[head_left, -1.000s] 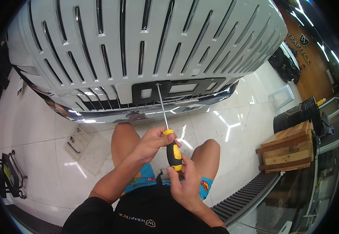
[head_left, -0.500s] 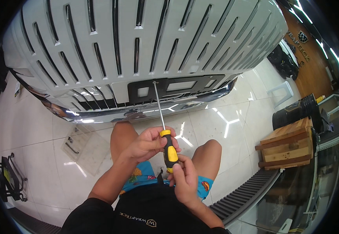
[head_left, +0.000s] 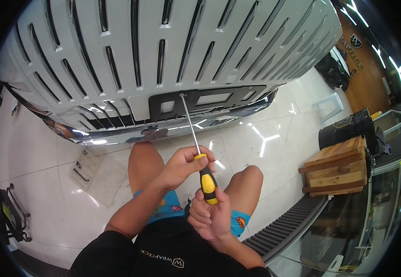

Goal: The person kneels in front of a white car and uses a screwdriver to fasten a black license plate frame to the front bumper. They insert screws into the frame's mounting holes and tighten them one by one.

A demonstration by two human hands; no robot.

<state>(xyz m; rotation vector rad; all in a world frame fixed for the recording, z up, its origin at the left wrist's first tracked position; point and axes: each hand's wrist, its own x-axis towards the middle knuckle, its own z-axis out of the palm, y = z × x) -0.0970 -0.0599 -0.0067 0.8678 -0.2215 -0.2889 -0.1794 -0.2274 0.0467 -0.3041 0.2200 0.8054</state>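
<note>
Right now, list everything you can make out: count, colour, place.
grille: 1, off-white, top
plate frame: 1, black, low on grille
bumper: 1, chrome, below plate frame
screwdriver: 1, yellow-black, tip at plate frame
stool: 1, pale, right
drum: 1, black, right
wooden box: 1, brown, beside drum
floor grating: 2 stretches, dark, lower corners
rack: 1, black, left
tiled floor: 1, pale, below
shirt: 1, black, bottom
shorts: 1 pair, blue, lap
knees: 2, bare, below bumper
left hand: 1, bare, gripping screwdriver
right hand: 1, bare, at screwdriver's end
</note>
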